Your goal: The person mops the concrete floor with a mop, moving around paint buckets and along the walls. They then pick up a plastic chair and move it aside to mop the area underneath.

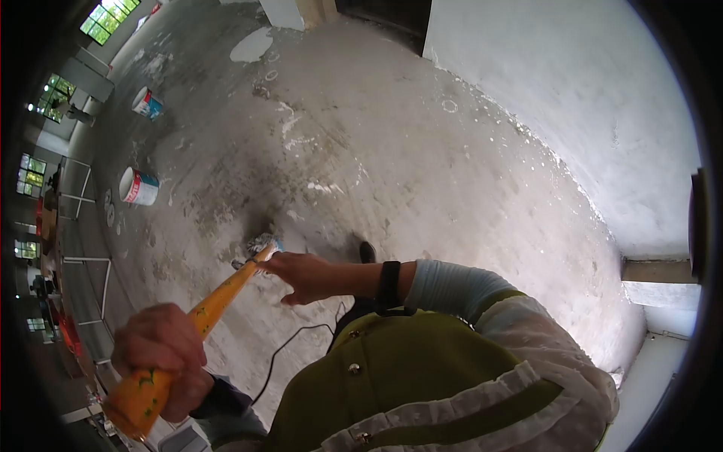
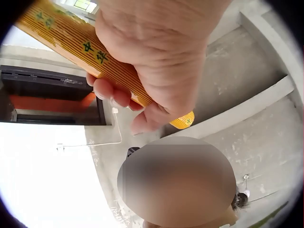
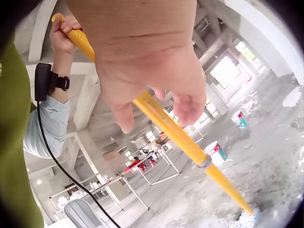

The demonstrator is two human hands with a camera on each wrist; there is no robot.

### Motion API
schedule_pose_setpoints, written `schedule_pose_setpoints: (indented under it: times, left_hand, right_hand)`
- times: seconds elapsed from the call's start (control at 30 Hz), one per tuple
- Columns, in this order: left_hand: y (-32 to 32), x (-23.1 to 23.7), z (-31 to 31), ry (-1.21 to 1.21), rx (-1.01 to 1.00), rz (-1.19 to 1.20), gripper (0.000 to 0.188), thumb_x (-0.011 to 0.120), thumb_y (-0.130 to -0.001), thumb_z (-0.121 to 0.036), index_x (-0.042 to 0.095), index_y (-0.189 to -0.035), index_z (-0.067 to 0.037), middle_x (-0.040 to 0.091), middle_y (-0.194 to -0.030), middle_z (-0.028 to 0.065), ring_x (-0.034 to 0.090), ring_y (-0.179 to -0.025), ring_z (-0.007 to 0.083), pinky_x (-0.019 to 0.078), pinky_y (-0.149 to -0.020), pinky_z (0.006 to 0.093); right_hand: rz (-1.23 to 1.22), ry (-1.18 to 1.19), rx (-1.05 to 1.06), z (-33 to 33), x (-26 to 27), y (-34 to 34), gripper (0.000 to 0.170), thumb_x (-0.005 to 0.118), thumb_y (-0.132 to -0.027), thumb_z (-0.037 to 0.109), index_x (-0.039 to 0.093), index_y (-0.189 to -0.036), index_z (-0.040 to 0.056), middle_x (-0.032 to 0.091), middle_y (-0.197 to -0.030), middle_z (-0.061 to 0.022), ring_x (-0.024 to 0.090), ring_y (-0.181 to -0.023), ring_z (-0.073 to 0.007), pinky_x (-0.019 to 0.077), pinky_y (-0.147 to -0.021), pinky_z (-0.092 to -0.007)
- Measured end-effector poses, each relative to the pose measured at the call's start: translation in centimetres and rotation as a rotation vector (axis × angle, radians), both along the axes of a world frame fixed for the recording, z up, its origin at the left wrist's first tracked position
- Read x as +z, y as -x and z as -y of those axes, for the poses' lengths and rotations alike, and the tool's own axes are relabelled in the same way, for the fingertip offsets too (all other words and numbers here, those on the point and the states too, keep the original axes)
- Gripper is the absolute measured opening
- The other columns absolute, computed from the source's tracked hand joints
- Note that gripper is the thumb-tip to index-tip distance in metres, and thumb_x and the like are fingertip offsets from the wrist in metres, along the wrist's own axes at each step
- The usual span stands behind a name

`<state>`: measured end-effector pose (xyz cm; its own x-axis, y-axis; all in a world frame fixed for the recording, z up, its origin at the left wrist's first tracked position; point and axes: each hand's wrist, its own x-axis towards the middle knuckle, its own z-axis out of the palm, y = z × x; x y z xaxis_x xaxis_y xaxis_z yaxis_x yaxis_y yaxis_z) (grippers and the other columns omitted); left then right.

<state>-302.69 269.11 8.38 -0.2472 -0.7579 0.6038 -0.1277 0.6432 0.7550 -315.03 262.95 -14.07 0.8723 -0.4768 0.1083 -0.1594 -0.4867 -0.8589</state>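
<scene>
A long yellow pole slants down to a whitish mop-like head on the floor. The left hand grips it near its upper end, fingers wrapped round. Lower down, the right hand holds the shaft loosely, its fingers bent on one side and its thumb hanging on the other. A grey ring circles the shaft below that hand.
Two paint buckets stand on the stained concrete floor. A white wall runs along the right. White metal frames and a grey chair are at the left. A black cable hangs near the body.
</scene>
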Motion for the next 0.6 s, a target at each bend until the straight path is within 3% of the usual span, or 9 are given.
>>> schedule_pose_setpoints:
  times: [0.1, 0.17, 0.23, 0.3, 0.37, 0.43, 0.47, 0.5, 0.6]
  left_hand:
    - [-2.4, -0.6, 1.8, 0.094, -0.006, 0.087, 0.024, 0.069, -0.063, -0.018, 0.046, -0.066, -0.01, 0.05, -0.05, 0.0003, 0.05, -0.041, 0.0124, 0.0393, -0.041, 0.024]
    - [-3.4, -2.9, 3.3, 0.116, 0.05, 0.056, 0.024, 0.07, -0.062, -0.019, 0.047, -0.065, -0.011, 0.052, -0.05, 0.0001, 0.051, -0.042, 0.0125, 0.0389, -0.042, 0.0241]
    - [-3.5, -4.9, 4.8, 0.153, 0.08, -0.018, 0.023, 0.069, -0.063, -0.018, 0.048, -0.066, -0.011, 0.051, -0.049, -0.0006, 0.05, -0.041, 0.0129, 0.0379, -0.042, 0.024]
    - [-3.3, -6.9, 6.3, 0.094, 0.125, -0.048, 0.024, 0.07, -0.063, -0.02, 0.049, -0.067, -0.01, 0.054, -0.054, 0.0018, 0.052, -0.046, 0.0154, 0.0396, -0.047, 0.0265]
    - [-1.8, -8.8, 8.6, 0.097, 0.313, -0.091, 0.026, 0.063, -0.07, -0.023, 0.041, -0.065, -0.01, 0.042, -0.051, 0.0013, 0.044, -0.048, 0.0146, 0.0375, -0.055, 0.0321]
    - [-1.7, -9.6, 9.6, 0.009, 0.316, 0.013, 0.028, 0.066, -0.071, -0.026, 0.042, -0.07, -0.01, 0.047, -0.055, 0.0042, 0.048, -0.055, 0.0178, 0.0405, -0.062, 0.0358]
    - [-1.6, -9.1, 10.5, 0.079, 0.273, 0.101, 0.025, 0.069, -0.065, -0.014, 0.045, -0.066, -0.008, 0.055, -0.062, 0.0075, 0.055, -0.057, 0.0219, 0.0444, -0.061, 0.0376]
    - [-1.5, -9.4, 11.2, 0.08, 0.273, 0.096, 0.025, 0.069, -0.065, -0.014, 0.045, -0.066, -0.008, 0.055, -0.062, 0.0075, 0.055, -0.057, 0.0219, 0.0444, -0.061, 0.0376]
    - [-0.7, -10.5, 12.9, -0.131, 0.332, 0.046, 0.015, 0.062, -0.066, -0.001, 0.048, -0.065, -0.004, 0.055, -0.063, 0.0087, 0.056, -0.059, 0.0231, 0.0464, -0.065, 0.0367]
  right_hand:
    - [0.111, 0.191, -0.042, 3.7, 2.0, -3.9, 0.083, 0.072, -0.062, 0.02, 0.025, -0.129, 0.0072, 0.039, -0.116, -0.0179, 0.037, -0.112, -0.0321, 0.0317, -0.097, -0.0406]
    - [0.09, 0.206, -0.087, 6.6, 0.9, -5.9, 0.08, 0.073, -0.059, 0.018, 0.03, -0.125, 0.0079, 0.039, -0.117, -0.0158, 0.036, -0.113, -0.0314, 0.033, -0.095, -0.0404]
    - [0.179, 0.32, -0.158, 10.6, -0.6, -7.2, 0.066, 0.072, -0.056, 0.016, 0.041, -0.114, 0.0088, 0.044, -0.111, -0.0116, 0.04, -0.109, -0.0291, 0.0358, -0.091, -0.0395]
    - [0.189, 0.26, -0.15, 14.3, -3.0, -7.7, 0.042, 0.069, -0.055, 0.014, 0.051, -0.091, 0.0072, 0.051, -0.095, -0.008, 0.049, -0.096, -0.0272, 0.0408, -0.083, -0.0372]
    - [0.094, 0.284, -0.218, 17.5, -5.6, -7.5, 0.029, 0.067, -0.058, 0.014, 0.051, -0.082, 0.0065, 0.053, -0.088, -0.0076, 0.052, -0.087, -0.0267, 0.0426, -0.079, -0.0367]
    - [0.07, 0.249, -0.326, 19.5, -7.9, -5.4, 0.017, 0.063, -0.062, 0.011, 0.051, -0.074, 0.0084, 0.052, -0.079, -0.006, 0.052, -0.084, -0.0266, 0.0418, -0.073, -0.0398]
    - [-0.019, 0.187, -0.322, 20.5, -9.8, -3.9, 0.018, 0.063, -0.061, 0.01, 0.051, -0.075, 0.0088, 0.052, -0.081, -0.0056, 0.052, -0.086, -0.0262, 0.0417, -0.074, -0.0395]
    - [-0.108, 0.123, -0.311, 21.3, -12.0, -2.0, 0.02, 0.063, -0.061, 0.01, 0.05, -0.076, 0.0092, 0.051, -0.083, -0.0053, 0.052, -0.088, -0.0257, 0.0416, -0.075, -0.0393]
    - [-0.287, 0.293, -0.207, 21.1, -15.1, 3.1, 0.022, 0.064, -0.06, 0.01, 0.051, -0.078, 0.0101, 0.049, -0.088, -0.0048, 0.05, -0.091, -0.0254, 0.0409, -0.079, -0.0394]
